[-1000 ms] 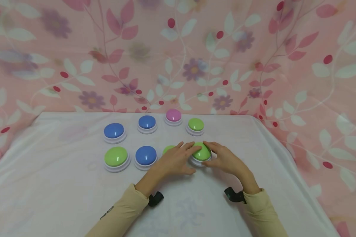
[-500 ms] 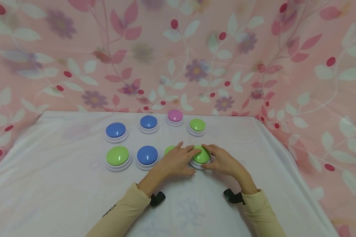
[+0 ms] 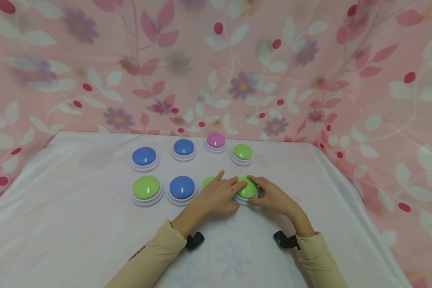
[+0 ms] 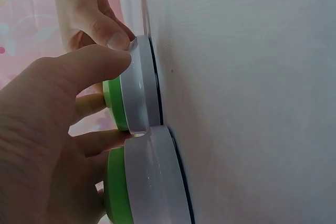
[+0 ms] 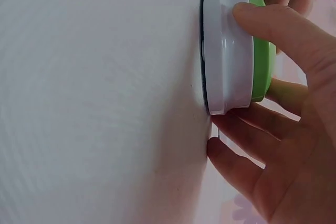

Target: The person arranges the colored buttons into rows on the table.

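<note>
At the right end of the front row on the white surface (image 3: 93, 236), a green button (image 3: 249, 190) stands just beside its green neighbour (image 3: 207, 183). The left hand (image 3: 217, 197) grasps it, thumb against the white base and a finger on the dome, while the right hand (image 3: 276, 198) curls thumb and fingers round the opposite side.
</note>
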Demonstrator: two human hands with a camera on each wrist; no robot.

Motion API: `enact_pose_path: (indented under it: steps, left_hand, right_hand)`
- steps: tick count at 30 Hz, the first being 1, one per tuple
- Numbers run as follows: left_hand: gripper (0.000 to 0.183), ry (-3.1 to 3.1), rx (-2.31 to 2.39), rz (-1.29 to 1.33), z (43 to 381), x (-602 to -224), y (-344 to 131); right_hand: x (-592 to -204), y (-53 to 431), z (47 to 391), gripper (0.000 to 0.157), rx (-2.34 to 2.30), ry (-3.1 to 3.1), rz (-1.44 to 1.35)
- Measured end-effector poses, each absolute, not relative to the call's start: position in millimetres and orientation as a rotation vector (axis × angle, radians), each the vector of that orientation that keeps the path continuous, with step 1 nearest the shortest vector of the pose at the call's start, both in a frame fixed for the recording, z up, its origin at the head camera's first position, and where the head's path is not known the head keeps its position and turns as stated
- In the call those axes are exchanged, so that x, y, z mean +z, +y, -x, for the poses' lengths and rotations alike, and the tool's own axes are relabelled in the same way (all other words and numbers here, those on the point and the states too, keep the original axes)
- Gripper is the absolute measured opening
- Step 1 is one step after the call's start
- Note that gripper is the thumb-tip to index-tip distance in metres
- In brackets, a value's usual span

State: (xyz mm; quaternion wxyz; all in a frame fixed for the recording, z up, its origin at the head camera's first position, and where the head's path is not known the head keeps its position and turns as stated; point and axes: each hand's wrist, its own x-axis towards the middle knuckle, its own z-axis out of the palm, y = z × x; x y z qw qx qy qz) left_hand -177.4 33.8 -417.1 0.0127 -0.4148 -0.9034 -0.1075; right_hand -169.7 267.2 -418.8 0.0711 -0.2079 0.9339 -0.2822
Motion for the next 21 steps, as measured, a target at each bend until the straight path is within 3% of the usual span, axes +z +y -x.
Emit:
enact_pose_path:
  steps: [21]
  left_hand:
    - [0.066, -2.825, -0.355, 1.298, 179.2, -415.6, 33.7]
  right_hand:
    - [-418.9, 270.2, 171.1, 0.079, -0.936, 2.752, 0.625]
